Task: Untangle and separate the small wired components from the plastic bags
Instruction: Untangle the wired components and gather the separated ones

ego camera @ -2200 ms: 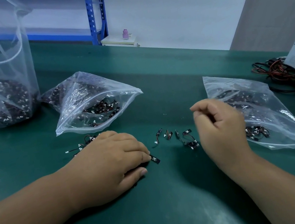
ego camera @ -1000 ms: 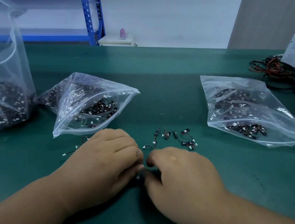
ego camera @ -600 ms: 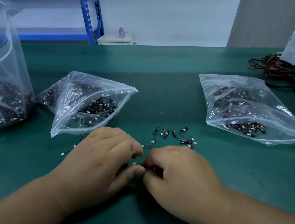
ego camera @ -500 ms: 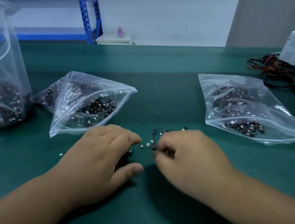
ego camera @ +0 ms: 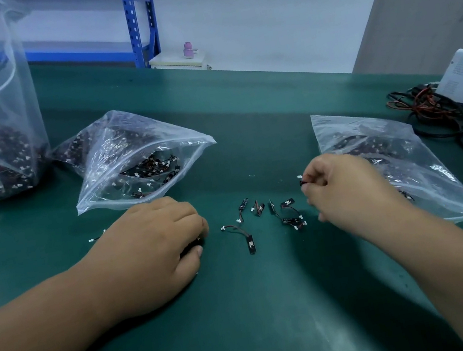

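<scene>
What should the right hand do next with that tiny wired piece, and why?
Probably lay it beside the loose pieces on the table: the right hand pinches one wired piece clear of the rest, and separated ones already lie there.

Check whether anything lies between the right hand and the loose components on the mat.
Nothing visible does. The right hand pinches one component just right of the loose components, and only bare mat shows between them. The right bag lies beyond the hand, not in the path.
</scene>
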Motion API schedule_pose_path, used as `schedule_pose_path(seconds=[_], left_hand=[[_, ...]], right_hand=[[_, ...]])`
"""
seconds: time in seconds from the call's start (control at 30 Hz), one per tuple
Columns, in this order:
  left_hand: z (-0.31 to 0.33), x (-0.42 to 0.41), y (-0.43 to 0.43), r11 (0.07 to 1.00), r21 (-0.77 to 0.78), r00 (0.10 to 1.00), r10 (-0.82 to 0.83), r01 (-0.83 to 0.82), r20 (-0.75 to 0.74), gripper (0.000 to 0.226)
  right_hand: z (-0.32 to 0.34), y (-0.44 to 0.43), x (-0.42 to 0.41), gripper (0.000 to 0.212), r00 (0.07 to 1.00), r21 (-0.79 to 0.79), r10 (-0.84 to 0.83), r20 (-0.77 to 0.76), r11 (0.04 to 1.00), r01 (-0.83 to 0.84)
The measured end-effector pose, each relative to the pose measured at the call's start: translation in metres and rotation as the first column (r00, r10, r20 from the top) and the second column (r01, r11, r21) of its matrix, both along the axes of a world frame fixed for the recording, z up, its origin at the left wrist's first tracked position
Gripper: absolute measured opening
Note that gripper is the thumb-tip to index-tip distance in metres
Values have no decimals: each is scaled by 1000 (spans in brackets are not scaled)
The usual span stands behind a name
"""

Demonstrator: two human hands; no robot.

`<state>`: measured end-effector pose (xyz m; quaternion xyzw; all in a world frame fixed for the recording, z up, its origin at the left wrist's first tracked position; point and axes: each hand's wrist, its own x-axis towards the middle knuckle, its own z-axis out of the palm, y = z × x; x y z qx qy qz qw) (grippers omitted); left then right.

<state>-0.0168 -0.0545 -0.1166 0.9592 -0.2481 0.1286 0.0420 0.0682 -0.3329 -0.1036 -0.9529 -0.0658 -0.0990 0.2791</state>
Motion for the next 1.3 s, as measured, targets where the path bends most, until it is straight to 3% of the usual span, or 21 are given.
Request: schedule_pose_path(seconds=[0.1,0.27,0.43,0.6,0.77,0.87,0.97,1.1,1.3], left_hand=[[1,-1,0,1000,15,1000,14,-14,12,23],[3,-1,1,999,22,999,29,-30,16,21],[3,-1,1,999,30,999,-14,13,33,21],[1,0,3,991,48,990,-126,123,58,13],[-1,1,4,979,53,976,-201,197,84,6],[-1,1,4,981,62,979,-190,185,78,12],[1,0,4,992,49,991,-120,117,65,20],[6,-2,3,999,25,998,-29,28,47,21],[7,-3,2,999,37,1000,-16,16,17,17]], right_hand=[[-7,3,-1,6,999,52,18,40,998,-20],[-4,17,-15,5,980,231,180,78,953,-194],[-1,21,-23,9,975,86,201,91,974,-208],[0,27,-29,4,984,-87,170,-48,981,-174],[-2,30,-32,8,964,-118,206,-171,967,-227],[5,24,-26,14,965,-51,186,-187,979,-199],[7,17,-19,19,990,-140,110,-88,983,-121],[0,16,-19,6,978,-277,103,-179,949,-151],[0,17,-18,12,974,-240,81,-212,962,-132]])
